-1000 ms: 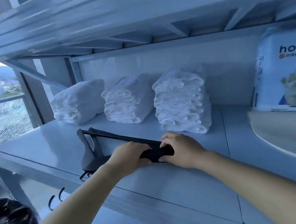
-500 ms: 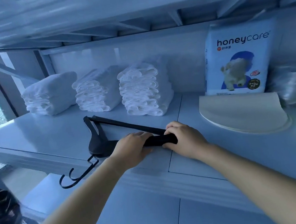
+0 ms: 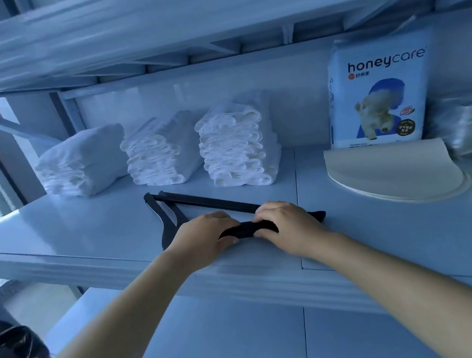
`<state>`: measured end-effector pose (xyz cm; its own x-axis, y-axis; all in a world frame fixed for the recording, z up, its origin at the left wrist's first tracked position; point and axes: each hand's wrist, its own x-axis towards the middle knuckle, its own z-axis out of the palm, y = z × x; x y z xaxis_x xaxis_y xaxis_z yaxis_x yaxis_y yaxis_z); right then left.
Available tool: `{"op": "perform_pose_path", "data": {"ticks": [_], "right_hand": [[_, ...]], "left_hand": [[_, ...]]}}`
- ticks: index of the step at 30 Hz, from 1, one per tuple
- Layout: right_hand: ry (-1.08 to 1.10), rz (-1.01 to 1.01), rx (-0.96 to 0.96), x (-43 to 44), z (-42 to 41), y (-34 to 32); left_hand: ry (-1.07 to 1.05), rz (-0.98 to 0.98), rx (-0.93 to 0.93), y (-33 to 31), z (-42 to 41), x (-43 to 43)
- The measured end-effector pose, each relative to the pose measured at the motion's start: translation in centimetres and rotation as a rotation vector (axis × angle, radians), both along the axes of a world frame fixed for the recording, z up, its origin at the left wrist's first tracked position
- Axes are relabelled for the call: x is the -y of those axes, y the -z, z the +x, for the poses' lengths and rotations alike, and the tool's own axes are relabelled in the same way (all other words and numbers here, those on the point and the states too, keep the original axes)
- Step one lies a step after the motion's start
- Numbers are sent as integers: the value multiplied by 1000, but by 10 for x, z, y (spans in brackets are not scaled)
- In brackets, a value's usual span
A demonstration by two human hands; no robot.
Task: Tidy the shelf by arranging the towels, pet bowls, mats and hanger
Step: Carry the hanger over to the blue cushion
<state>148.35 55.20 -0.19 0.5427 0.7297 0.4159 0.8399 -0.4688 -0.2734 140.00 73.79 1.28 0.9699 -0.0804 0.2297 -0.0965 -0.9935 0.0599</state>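
Both hands are on the black plastic hanger [image 3: 217, 203], which lies flat at centre frame on the pale grey shelf board [image 3: 74, 223]. The left hand [image 3: 203, 237] curls its fingers round the near arm, and the right hand [image 3: 288, 225] grips just beside it. Behind them, three stacks of folded white towels [image 3: 237, 147] stand in a row.

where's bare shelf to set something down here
Bare shelf left of the hanger, in front of the left towel stack. Another patch in front of the mats, right of the right hand. A gap between the right towel stack and the pack. Crowded at the right end.
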Motion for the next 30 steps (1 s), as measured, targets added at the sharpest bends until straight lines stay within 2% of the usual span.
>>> {"op": "perform_pose_path", "data": {"ticks": [8,12,19,30], "right_hand": [[118,47,-36,-6,12,2],[183,67,-63,-3,14,1],[247,53,-131,-2,7,-1],[281,12,-94,-15,2,5]], "left_hand": [[91,-102,18,-18,6,-57],[107,-146,-67,-24,11,-80],[239,-136,-185,-29,17,-98],[400,-38,-112,-8,27,-135]]}}
